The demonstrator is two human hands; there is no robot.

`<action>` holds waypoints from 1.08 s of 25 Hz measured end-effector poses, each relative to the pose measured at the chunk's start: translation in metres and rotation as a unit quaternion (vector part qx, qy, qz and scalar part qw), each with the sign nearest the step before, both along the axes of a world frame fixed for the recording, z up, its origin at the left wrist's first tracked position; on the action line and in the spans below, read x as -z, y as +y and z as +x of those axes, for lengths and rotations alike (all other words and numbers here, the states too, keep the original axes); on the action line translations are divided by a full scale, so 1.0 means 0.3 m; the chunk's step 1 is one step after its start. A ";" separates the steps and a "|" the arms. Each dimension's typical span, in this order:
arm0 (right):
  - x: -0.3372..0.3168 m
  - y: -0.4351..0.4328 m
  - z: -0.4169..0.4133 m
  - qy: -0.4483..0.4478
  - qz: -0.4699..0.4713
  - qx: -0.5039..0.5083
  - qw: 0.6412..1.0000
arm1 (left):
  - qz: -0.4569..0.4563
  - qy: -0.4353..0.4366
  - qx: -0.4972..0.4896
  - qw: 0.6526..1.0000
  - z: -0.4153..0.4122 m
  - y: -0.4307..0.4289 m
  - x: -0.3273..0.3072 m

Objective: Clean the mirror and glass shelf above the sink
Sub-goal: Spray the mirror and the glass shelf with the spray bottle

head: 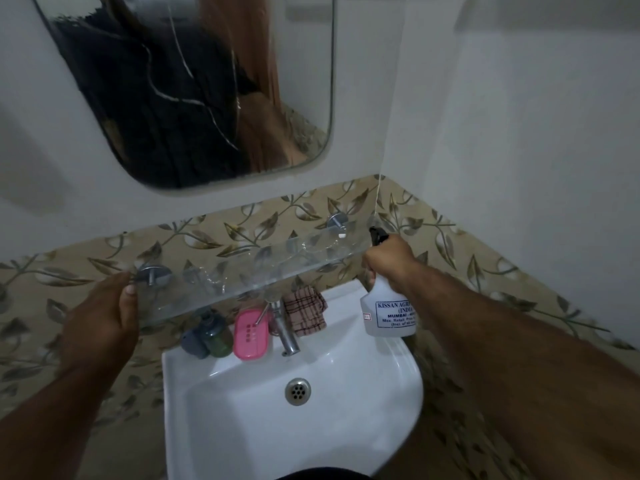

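Note:
A rounded mirror (194, 91) hangs on the white wall, streaked with wet runs. Below it a clear glass shelf (242, 271) sits on two metal pegs, with drops of liquid on it. My left hand (104, 317) grips the shelf's left end, thumb on top. My right hand (388, 261) holds a white spray bottle (388, 313) with a black nozzle at the shelf's right end, nozzle pointing toward the shelf. A checked cloth (306, 311) lies on the sink's back ledge under the shelf.
The white sink (381, 393) stands below, with a metal tap (285, 334) at the back. A pink soap case (251, 334) and a green and grey bottle (207, 336) sit on the ledge. Leaf-patterned tiles (450, 244) line the wall; a corner is close on the right.

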State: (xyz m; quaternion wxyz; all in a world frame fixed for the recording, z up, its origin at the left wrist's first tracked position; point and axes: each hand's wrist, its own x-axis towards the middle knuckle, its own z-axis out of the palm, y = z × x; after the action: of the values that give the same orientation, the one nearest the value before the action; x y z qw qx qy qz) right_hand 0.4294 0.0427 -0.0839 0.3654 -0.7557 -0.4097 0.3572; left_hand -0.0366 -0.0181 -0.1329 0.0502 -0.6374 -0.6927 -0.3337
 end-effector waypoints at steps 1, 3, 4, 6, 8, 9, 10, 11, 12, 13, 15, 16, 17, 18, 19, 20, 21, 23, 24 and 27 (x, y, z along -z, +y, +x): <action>0.005 0.003 0.001 -0.001 0.000 0.002 1.000 | 0.001 0.000 0.000 1.000 0.010 -0.005 -0.008; 0.014 0.008 0.001 -0.002 -0.001 0.002 1.000 | 0.004 0.007 0.000 1.000 0.029 -0.012 -0.021; 0.018 0.008 0.001 -0.003 -0.002 0.000 1.000 | 0.007 0.011 0.003 1.000 0.040 -0.016 -0.032; 0.022 0.009 0.001 -0.004 -0.003 -0.003 1.000 | 0.011 0.025 0.010 1.000 0.056 -0.020 -0.048; 0.019 0.009 -0.005 -0.005 -0.003 -0.004 1.000 | 0.014 0.049 0.018 0.999 0.065 -0.020 -0.063; 0.018 0.007 -0.011 -0.007 -0.002 -0.006 1.000 | 0.014 0.063 0.026 0.998 0.067 -0.016 -0.069; 0.017 0.008 -0.020 -0.009 0.000 -0.010 1.000 | 0.012 0.075 0.031 0.997 0.065 -0.008 -0.072; 0.017 0.008 -0.032 -0.010 0.002 -0.014 1.000 | 0.007 0.084 0.030 0.996 0.061 0.000 -0.070; 0.017 0.010 -0.044 -0.007 0.003 -0.019 1.000 | 0.001 0.094 0.025 0.995 0.059 0.007 -0.068; 0.018 0.013 -0.057 -0.004 0.003 -0.024 1.000 | -0.006 0.102 0.021 0.995 0.053 0.014 -0.064; 0.017 0.013 -0.077 -0.001 0.007 -0.027 1.000 | -0.017 0.113 0.022 0.993 0.047 0.024 -0.058; 0.015 0.013 -0.085 -0.003 0.010 -0.028 1.000 | -0.020 0.118 0.028 0.992 0.046 0.028 -0.057; 0.015 0.014 -0.089 -0.007 0.014 -0.027 1.000 | -0.022 0.121 0.034 0.992 0.050 0.032 -0.057; 0.013 0.015 -0.093 -0.011 0.017 -0.027 0.999 | -0.024 0.125 0.039 0.991 0.056 0.038 -0.055; 0.015 0.016 -0.094 -0.014 0.019 -0.026 0.999 | -0.027 0.129 0.046 0.990 0.070 0.046 -0.055; 0.015 0.016 -0.096 -0.016 0.018 -0.025 0.999 | -0.032 0.134 0.054 0.989 0.089 0.055 -0.054; 0.017 0.016 -0.096 -0.017 0.017 -0.024 0.999 | -0.040 0.143 0.063 0.987 0.112 0.064 -0.051; 0.018 0.015 -0.101 -0.016 0.012 -0.024 1.000 | -0.056 0.160 0.088 0.982 0.166 0.079 -0.049; 0.015 0.013 -0.105 -0.015 0.011 -0.026 0.999 | -0.056 0.168 0.104 0.979 0.195 0.086 -0.056; 0.012 0.011 -0.114 -0.022 0.014 -0.030 0.999 | -0.050 0.179 0.151 0.971 0.277 0.117 -0.078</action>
State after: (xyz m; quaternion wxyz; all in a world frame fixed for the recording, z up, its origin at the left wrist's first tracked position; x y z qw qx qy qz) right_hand 0.3952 0.0460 -0.0874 0.3561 -0.7455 -0.4450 0.3457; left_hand 0.0466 0.0170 -0.1094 0.0900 -0.7857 -0.5841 -0.1828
